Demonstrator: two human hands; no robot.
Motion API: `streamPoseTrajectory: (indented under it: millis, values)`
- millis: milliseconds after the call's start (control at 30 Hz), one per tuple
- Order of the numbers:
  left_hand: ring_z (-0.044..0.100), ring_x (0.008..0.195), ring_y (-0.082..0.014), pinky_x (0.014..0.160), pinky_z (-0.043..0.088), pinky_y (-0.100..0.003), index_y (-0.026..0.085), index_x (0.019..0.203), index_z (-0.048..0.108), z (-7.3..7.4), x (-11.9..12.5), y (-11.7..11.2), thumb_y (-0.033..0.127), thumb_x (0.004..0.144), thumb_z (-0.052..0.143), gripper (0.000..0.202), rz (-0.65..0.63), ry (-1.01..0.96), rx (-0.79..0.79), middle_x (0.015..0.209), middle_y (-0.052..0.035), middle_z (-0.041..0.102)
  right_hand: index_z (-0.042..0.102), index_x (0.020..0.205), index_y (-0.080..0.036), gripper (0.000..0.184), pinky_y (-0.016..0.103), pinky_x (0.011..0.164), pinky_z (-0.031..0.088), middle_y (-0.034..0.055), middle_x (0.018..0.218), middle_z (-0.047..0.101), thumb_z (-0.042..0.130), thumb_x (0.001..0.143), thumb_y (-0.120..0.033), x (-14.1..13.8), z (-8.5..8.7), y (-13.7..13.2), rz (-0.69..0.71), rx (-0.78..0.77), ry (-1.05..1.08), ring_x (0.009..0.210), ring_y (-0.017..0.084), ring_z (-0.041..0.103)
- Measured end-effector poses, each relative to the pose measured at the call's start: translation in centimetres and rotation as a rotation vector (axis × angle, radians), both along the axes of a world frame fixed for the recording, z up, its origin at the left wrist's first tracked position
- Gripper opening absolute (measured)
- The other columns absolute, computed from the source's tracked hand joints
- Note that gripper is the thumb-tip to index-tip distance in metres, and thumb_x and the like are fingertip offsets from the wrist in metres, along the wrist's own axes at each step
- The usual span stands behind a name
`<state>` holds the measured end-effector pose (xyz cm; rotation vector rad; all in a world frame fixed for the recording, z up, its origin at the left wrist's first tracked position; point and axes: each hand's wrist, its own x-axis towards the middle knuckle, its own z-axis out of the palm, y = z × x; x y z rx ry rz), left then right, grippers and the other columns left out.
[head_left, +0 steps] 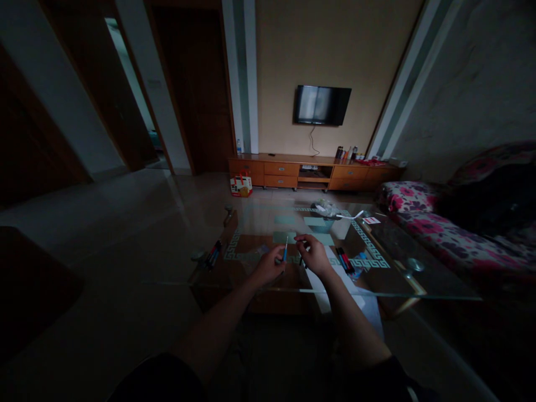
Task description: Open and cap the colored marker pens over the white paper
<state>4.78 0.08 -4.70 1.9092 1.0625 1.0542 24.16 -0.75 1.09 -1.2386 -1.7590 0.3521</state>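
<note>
My left hand [269, 264] is closed round a thin blue pen [285, 249] held upright over the glass coffee table [419, 285]. My right hand [312, 254] is just beside it, fingers pinched near the pen's top on a small dark piece I cannot make out. Both hands hover above the table's near middle. Red and dark markers [344, 260] lie to the right of my right hand, and more markers [213, 254] lie near the table's left edge.
Papers and a small heap of items [324, 210] sit at the table's far end. A floral sofa [444, 229] runs along the right. A wooden TV cabinet [310, 173] and wall TV [321, 104] stand ahead, with a red-white box [242, 186] on the floor.
</note>
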Motion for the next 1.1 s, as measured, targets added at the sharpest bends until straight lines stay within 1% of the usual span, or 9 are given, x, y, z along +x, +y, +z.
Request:
streamPoseTrajectory:
  millis: [167,300,433,567,800,967,1100]
  values:
    - [0.061,0.068,-0.0125,0.069,0.049,-0.025,0.021,0.134,0.051,-0.2,0.0,-0.1,0.02,0.081,0.061,0.054,-0.02,0.016,-0.008,0.085,-0.0015,0.064,0.067,0.114,-0.021,0.03,0.03,0.077,0.05,0.0063,0.102,0.068,0.05,0.088,-0.022,-0.7,0.1,-0.1,0.085,0.029,0.012,0.081,0.017,0.062]
    - [0.063,0.074,-0.0137,0.073,0.05,-0.026,0.02,0.134,0.052,-0.5,-0.2,0.2,0.018,0.078,0.062,0.056,-0.018,0.017,0.013,0.09,-0.0034,0.065,0.068,0.115,-0.022,0.034,0.032,0.082,0.05,0.007,0.103,0.067,0.05,0.086,-0.015,-0.8,0.1,-0.2,0.11,0.038,-0.018,0.089,0.018,0.062]
    - [0.063,0.074,-0.0136,0.073,0.051,-0.026,0.021,0.134,0.052,-0.7,-0.3,0.4,0.018,0.078,0.063,0.057,-0.018,0.024,0.021,0.091,-0.0034,0.065,0.069,0.114,-0.021,0.035,0.033,0.085,0.049,0.0073,0.101,0.067,0.051,0.085,-0.013,-0.9,0.2,-0.3,0.111,0.043,-0.033,0.09,0.018,0.062]
    - [0.063,0.071,-0.0127,0.068,0.05,-0.024,0.021,0.133,0.052,-0.5,-0.2,0.2,0.018,0.078,0.063,0.056,-0.022,0.006,0.001,0.092,-0.0036,0.065,0.069,0.115,-0.022,0.037,0.033,0.085,0.049,0.0071,0.103,0.068,0.051,0.085,-0.012,-1.1,0.3,-0.4,0.12,0.031,-0.043,0.088,0.018,0.062]
    - [0.06,0.063,-0.0105,0.062,0.048,-0.023,0.019,0.132,0.053,0.2,0.0,-0.3,0.017,0.077,0.062,0.056,-0.014,0.022,-0.031,0.088,-0.0023,0.064,0.07,0.114,-0.021,0.034,0.032,0.085,0.05,0.0075,0.102,0.07,0.052,0.087,-0.014,-1.3,0.0,-0.3,0.107,-0.019,-0.074,0.09,0.018,0.064]
    - [0.061,0.071,-0.0125,0.071,0.05,-0.025,0.02,0.131,0.054,0.0,0.0,-0.2,0.016,0.076,0.064,0.056,-0.012,0.019,0.003,0.088,-0.0021,0.065,0.07,0.114,-0.02,0.031,0.032,0.087,0.051,0.0087,0.107,0.07,0.051,0.089,-0.018,-1.3,-0.4,-0.1,0.111,-0.061,-0.06,0.093,0.019,0.065]
    - [0.062,0.073,-0.0132,0.072,0.05,-0.026,0.019,0.131,0.054,-0.4,0.0,0.0,0.015,0.075,0.064,0.056,-0.009,0.027,-0.007,0.087,-0.0022,0.065,0.071,0.113,-0.02,0.03,0.033,0.088,0.051,0.0088,0.108,0.071,0.052,0.09,-0.02,-1.2,-0.6,0.0,0.104,-0.057,-0.061,0.095,0.02,0.065]
